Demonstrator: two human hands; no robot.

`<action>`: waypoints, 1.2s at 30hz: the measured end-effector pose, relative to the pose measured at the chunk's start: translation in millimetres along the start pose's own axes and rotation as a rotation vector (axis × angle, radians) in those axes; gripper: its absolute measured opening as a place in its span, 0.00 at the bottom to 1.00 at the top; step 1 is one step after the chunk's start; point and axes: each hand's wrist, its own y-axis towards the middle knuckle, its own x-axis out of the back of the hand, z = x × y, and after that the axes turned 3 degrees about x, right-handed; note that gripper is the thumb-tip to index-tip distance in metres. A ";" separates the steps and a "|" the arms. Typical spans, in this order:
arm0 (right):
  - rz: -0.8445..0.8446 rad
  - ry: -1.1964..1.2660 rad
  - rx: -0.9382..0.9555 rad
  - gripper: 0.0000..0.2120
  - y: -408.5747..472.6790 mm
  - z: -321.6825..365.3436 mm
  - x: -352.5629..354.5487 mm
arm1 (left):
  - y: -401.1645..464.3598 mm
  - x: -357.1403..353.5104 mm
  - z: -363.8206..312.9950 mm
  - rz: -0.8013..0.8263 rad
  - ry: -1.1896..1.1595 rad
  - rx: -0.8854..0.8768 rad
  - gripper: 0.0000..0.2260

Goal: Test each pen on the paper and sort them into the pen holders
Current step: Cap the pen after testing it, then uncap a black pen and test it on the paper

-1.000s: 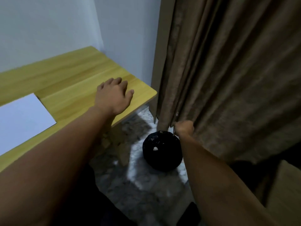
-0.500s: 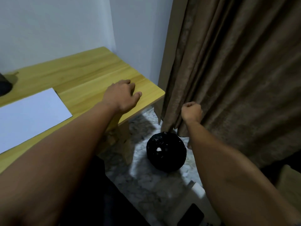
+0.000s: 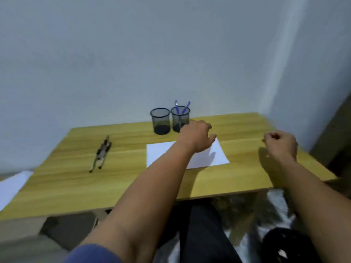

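Two black mesh pen holders stand side by side at the back of the wooden table (image 3: 76, 186). The left holder (image 3: 160, 121) looks empty; the right holder (image 3: 180, 118) has two blue pens (image 3: 182, 108) sticking out. A white paper sheet (image 3: 205, 158) lies in front of them. A blurred bunch of dark pens (image 3: 101, 153) lies on the table's left side. My left hand (image 3: 195, 138) hovers over the paper's far edge, fingers loosely apart, holding nothing. My right hand (image 3: 281, 145) is curled into a loose fist above the table's right end; nothing shows in it.
A grey wall rises behind the table. A brown curtain (image 3: 340, 130) hangs at the right. A black round object (image 3: 281, 242) sits on the marbled floor at bottom right. A white sheet (image 3: 11, 185) lies off the table's left edge.
The view has swung left from the curtain and floor to the table. My right hand left the curtain and rose over the table's right end. My left hand now hovers over the paper.
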 end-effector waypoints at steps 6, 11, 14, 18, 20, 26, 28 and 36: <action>0.342 0.040 0.240 0.09 -57.9 82.9 -133.5 | -59.4 26.9 154.5 -0.079 -0.008 0.339 0.18; 0.659 0.049 0.470 0.08 -118.2 142.7 -229.0 | -111.6 25.2 262.5 -0.134 0.006 0.581 0.18; 0.834 -0.062 0.570 0.08 -154.6 173.7 -279.8 | -138.1 20.4 308.7 -0.153 -0.037 0.698 0.17; 1.012 -0.208 0.563 0.10 -198.0 202.2 -332.0 | -153.2 6.4 338.4 -0.196 -0.170 0.724 0.16; 1.034 -0.283 0.555 0.14 -213.8 213.5 -348.2 | -153.2 -0.4 344.5 -0.190 -0.181 0.698 0.14; 1.035 -0.463 0.509 0.16 -230.7 230.9 -362.9 | -152.6 -10.2 350.4 -0.202 -0.148 0.670 0.11; 1.032 -0.508 0.514 0.13 -229.3 233.8 -362.3 | -152.6 -10.2 349.8 -0.191 -0.138 0.674 0.12; 0.904 -0.533 0.639 0.13 -204.8 222.1 -336.2 | -149.3 2.8 333.2 -0.218 -0.138 0.632 0.17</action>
